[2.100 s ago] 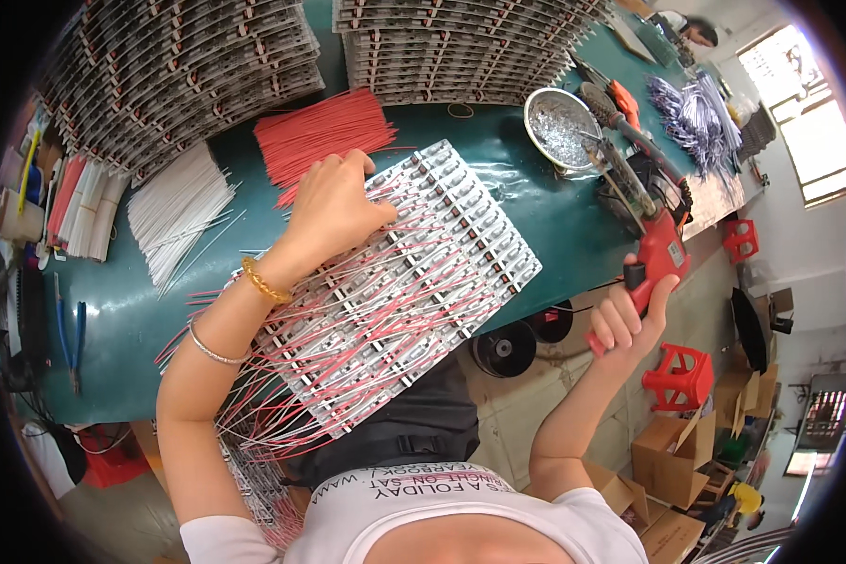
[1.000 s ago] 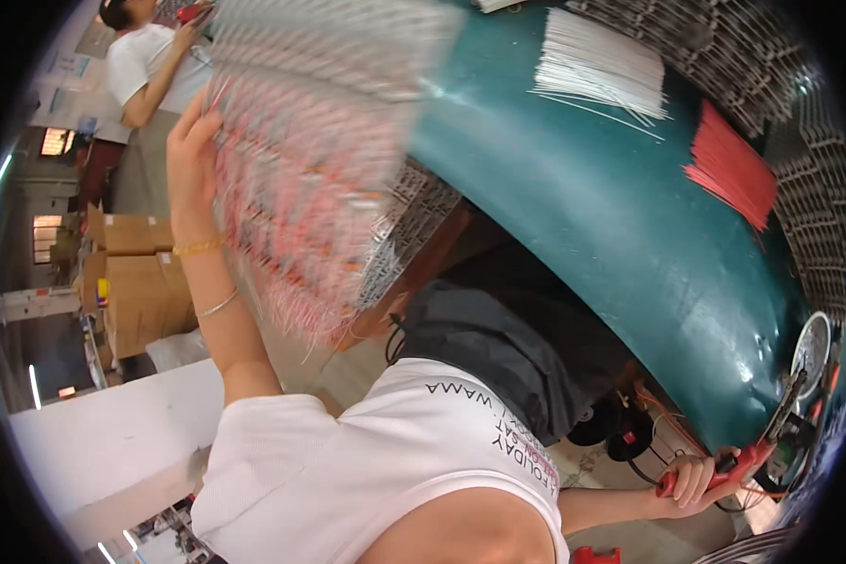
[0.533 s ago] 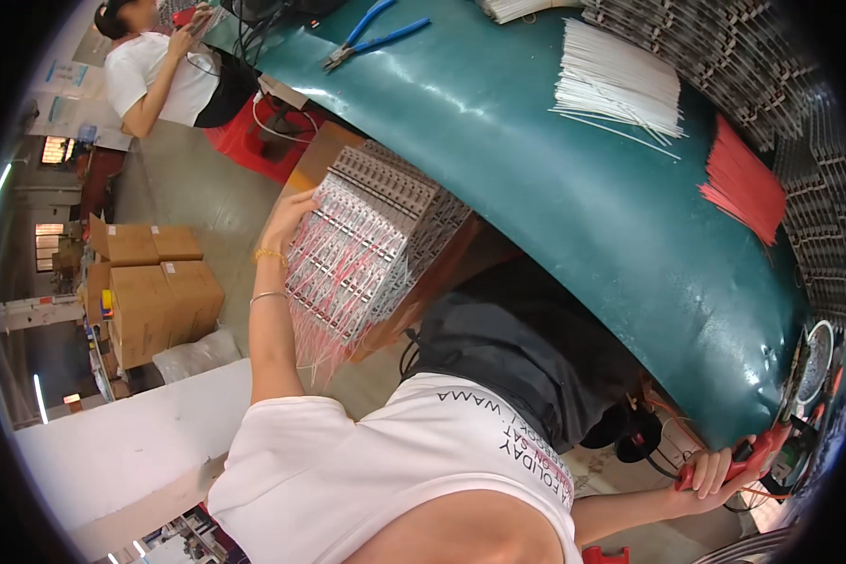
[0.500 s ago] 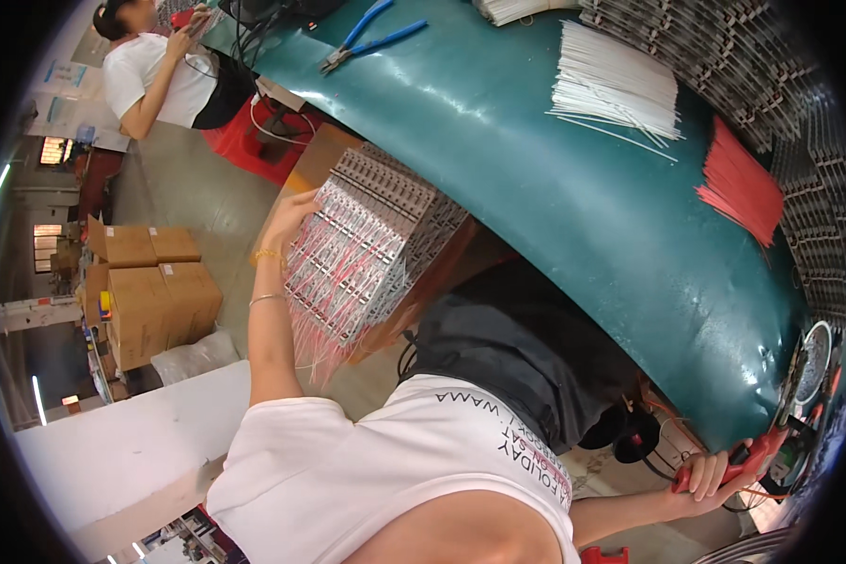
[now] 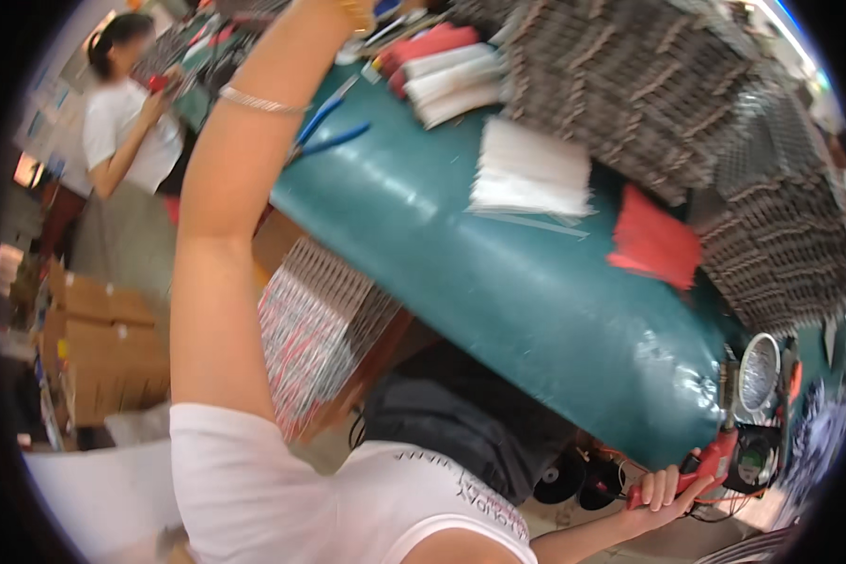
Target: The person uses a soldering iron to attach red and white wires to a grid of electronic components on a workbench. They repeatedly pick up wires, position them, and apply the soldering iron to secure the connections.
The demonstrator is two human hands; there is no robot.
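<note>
My left arm reaches up across the view. Its hand lies beyond the upper edge, so whatever it touches is hidden. At the lower right, my right hand [image 5: 663, 489] is wrapped round the handle of a red gun-shaped tool [image 5: 716, 458] with a dark metal front end. A round silver dish [image 5: 759, 372] stands beside that tool. Next to my left arm is a stack of strip-like parts [image 5: 324, 320] with red and white wires hanging off it, below the table edge.
On the green table [image 5: 461, 282] lie white wires [image 5: 531, 174], red wires [image 5: 656, 237] and blue-handled pliers [image 5: 329, 136], partly behind my arm. Piled grey strips [image 5: 630, 85] line the far side. Cardboard boxes [image 5: 113, 357] stand at left; another person [image 5: 127, 132] is at upper left.
My left hand has left the wired stack and moved up out of the picture. The view has shifted. My right hand keeps its hold on the red gun-shaped tool.
</note>
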